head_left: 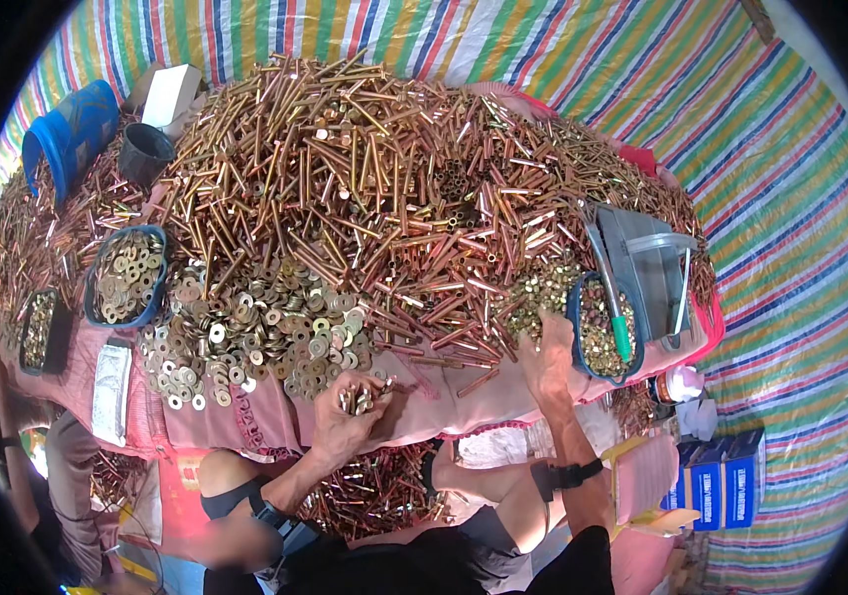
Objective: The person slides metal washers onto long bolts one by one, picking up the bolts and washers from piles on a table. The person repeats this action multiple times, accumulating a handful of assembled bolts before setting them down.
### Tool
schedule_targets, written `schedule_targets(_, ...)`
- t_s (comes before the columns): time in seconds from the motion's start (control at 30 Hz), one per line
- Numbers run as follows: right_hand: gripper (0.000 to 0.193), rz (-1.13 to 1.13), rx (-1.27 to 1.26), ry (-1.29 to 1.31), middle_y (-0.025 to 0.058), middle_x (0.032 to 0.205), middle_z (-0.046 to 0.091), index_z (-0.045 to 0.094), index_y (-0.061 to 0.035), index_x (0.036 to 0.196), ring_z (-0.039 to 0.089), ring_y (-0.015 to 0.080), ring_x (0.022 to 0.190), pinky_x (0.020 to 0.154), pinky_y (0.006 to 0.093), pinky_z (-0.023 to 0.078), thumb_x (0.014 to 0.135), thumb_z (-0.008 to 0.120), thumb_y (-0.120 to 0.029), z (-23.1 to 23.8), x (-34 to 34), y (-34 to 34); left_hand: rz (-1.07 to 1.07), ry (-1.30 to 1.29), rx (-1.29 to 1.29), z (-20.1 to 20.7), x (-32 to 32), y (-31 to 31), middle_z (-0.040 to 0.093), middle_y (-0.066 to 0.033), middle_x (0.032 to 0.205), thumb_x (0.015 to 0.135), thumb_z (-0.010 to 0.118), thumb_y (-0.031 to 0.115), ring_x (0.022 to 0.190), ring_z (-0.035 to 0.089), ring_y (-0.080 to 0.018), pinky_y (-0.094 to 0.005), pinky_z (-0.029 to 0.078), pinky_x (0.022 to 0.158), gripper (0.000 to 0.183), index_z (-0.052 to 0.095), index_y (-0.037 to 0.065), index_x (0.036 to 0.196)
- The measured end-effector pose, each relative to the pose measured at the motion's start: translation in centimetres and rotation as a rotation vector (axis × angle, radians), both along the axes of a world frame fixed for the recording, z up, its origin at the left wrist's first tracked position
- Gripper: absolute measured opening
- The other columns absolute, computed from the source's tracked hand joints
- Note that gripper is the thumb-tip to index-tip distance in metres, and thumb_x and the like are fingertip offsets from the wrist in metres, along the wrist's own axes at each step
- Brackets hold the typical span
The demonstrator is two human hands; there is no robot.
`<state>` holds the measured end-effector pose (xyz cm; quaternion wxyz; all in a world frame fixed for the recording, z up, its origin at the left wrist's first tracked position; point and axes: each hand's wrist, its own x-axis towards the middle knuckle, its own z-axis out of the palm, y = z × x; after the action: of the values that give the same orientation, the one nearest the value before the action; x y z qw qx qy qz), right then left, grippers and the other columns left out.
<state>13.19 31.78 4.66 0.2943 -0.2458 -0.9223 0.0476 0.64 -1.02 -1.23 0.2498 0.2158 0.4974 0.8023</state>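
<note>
My left hand (343, 418) is closed around a bunch of short brass-coloured metal pieces (361, 397), their ends pointing up; their exact kind is hard to make out. It hovers at the near edge of a heap of flat metal washers (295, 332). Farther right, my right hand (547, 369) reaches into a small pile of nuts (535, 297), its fingertips drawn together among them. Whatever it pinches is hidden. Just beside that hand stands a blue-rimmed tub of nuts (595, 317) with a green-ended marker (621, 337) lying across it.
A big mound of copper-coloured metal rods and tubes (345, 169) covers the pink-clothed table (484, 402). Left are a tub of washers (128, 278), a dark bucket (144, 154) and a blue bucket (72, 134). A grey bin (642, 273) stands right. Another person's arm (9, 426) shows far left.
</note>
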Motion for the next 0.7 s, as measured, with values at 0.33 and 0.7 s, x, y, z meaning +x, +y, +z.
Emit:
schedule_targets(0.33,0.066,-0.176,0.102,-0.101,0.0214,0.136,0.053,0.059,-0.0164,0.144,0.051,0.0433,0.123,0.1,0.053,0.047,0.085,0.083,-0.032,-1.7,-5.7,2.5,0.03,0.002,0.046,0.7,0.3,0.1,0.067,-0.0066,0.108,0.088,0.07,-0.007,0.094,0.061,-0.0101,-0.0272,0.05,0.084,0.02,0.063,0.0,0.106)
schedule_targets(0.7,0.036,-0.166,0.012,-0.091,0.0222,0.114,0.057,0.063,-0.0153,0.122,0.063,0.0429,0.099,0.081,0.0537,0.055,0.091,0.074,-0.029,-1.8,-7.4,6.1,0.02,-0.034,-0.007,1.3,0.1,0.2,0.067,-0.0095,0.11,0.085,0.069,-0.009,0.095,0.06,-0.012,-0.0275,0.05,0.086,0.02,0.059,-0.001,0.101)
